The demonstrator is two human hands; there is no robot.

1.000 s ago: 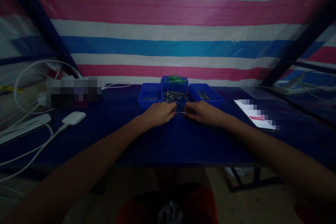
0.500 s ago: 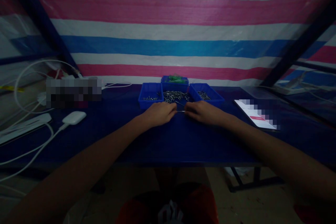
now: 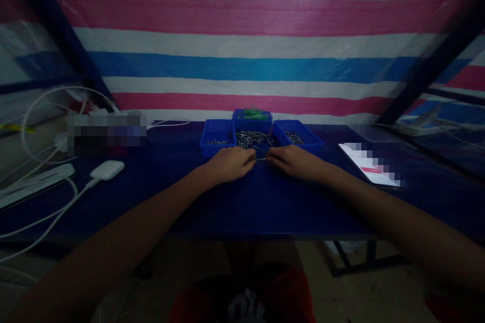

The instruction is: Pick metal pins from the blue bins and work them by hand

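My left hand [image 3: 233,163] is closed in a pinch on a thin silvery metal rod [image 3: 260,159], held low over the blue table. From the other side, my right hand [image 3: 291,160] has its fingers pinched at the rod's right end; those fingertips partly hide it. Just beyond both hands lies a loose pile of slim metal pieces [image 3: 254,137]. One dark thin piece [image 3: 259,149] sticks out of the pile towards my right fingers. The rod's exact kind is too small and dim to make out.
Around the pile stand a left blue bin [image 3: 205,137] with small metal pieces, a right blue bin [image 3: 312,140] with metal pieces, and a rear blue bin [image 3: 252,124] with green items. A phone [image 3: 369,165] lies right; a white charger [image 3: 107,170] and cables lie left.
The metal rod has tilted slightly, its right end now a little higher. Both hands stay nearly in place, with only small finger shifts.
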